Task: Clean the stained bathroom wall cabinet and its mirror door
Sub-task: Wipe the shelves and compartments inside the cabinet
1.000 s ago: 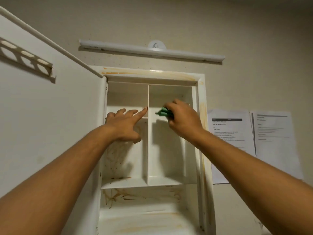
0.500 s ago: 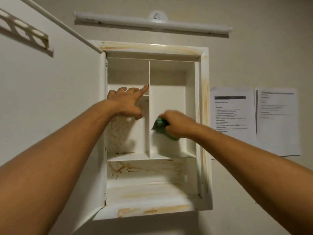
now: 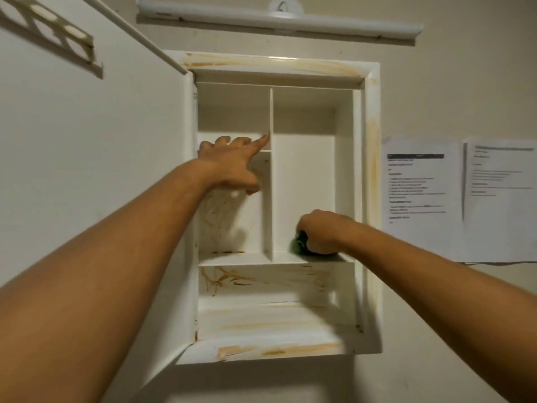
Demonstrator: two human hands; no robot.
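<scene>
The white wall cabinet [image 3: 372, 175] hangs open on the wall, with orange-brown stains on its frame, lower back panel and bottom ledge. Its door [image 3: 96, 158] is swung open to the left, showing the white back side. My left hand [image 3: 232, 162] rests on the small upper-left shelf, fingers spread, index finger touching the vertical divider [image 3: 270, 199]. My right hand [image 3: 319, 234] is closed on a green cloth [image 3: 298, 245], pressed against the bottom of the tall right compartment where it meets the middle shelf [image 3: 232, 259]. Most of the cloth is hidden under the hand.
A long white light fixture [image 3: 279, 21] is mounted above the cabinet. Two printed paper sheets [image 3: 421, 196] are stuck on the wall to the right. A slotted rack [image 3: 49, 27] is fixed high on the door's back.
My right hand has wiped downward with the green cloth from the top of the right compartment to its bottom. The view has tilted, showing the whole cabinet. My left hand has stayed on the upper-left shelf.
</scene>
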